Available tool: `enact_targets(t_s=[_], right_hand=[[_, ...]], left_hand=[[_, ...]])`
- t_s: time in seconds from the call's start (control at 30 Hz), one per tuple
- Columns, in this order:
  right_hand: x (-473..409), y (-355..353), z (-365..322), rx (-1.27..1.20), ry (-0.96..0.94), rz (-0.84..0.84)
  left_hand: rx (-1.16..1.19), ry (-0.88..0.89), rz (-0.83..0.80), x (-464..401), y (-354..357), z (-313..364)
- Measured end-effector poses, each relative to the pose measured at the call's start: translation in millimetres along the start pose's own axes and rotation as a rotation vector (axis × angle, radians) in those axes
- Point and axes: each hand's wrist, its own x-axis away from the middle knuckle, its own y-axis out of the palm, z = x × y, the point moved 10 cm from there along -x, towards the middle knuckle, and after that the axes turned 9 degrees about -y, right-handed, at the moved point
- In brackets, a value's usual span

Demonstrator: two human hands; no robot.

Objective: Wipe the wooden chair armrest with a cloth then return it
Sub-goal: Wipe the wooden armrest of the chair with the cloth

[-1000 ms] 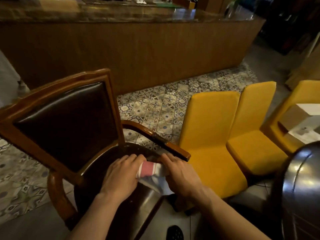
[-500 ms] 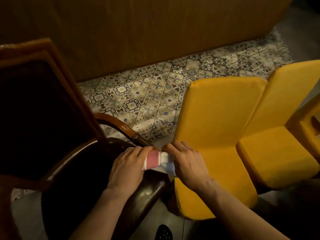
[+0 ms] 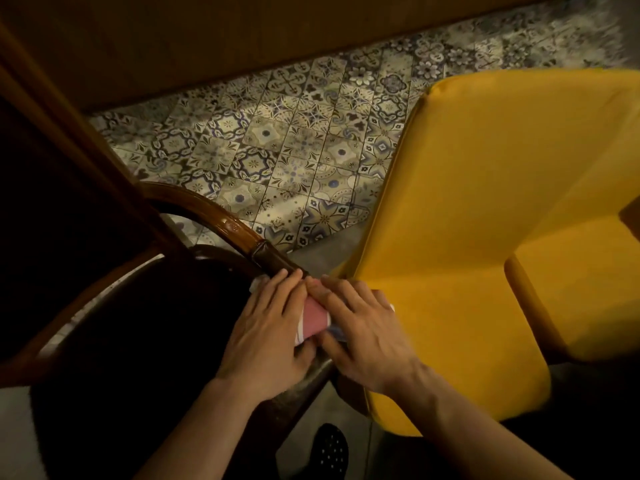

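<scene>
Both hands, the left hand [image 3: 266, 330] and right hand [image 3: 360, 330], pressed the red-and-white cloth [image 3: 313, 322] flat onto the wooden armrest [image 3: 221, 220], whose long axis curved far-left from them.

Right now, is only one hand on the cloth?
No, both the left hand and the right hand press the pink and white cloth onto the armrest.

Two bare forearms, no sleeves, left grip [image 3: 268, 336], right grip [image 3: 363, 329]
</scene>
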Motion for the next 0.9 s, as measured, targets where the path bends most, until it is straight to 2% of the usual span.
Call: enact_targets(t_s=[0.13,0.2,0.27,0.4,0.7,0.9], right_hand=[[-7,6,-4,-0.015,0.002,0.021],[-8,13,-8,0.013,0.009,0.007],[-8,18,-9,0.027,0.025,0.003],[-10,20,-10,0.045,0.047,0.053],[18,14,3,0.162,0.0,0.171],[77,11,21,0.2,-0.004,0.132]], left_hand=[[0.208,0.109,-0.042,-10,-21,-18],[0.262,0.111,0.016,-22,-34,-28],[0.19,0.123,0.061,-35,-36,-25],[0.068,0.17,0.016,-47,-8,-12],[0.076,0.168,0.075,-50,3,-17],[0.084,0.143,0.084,-49,6,-17]])
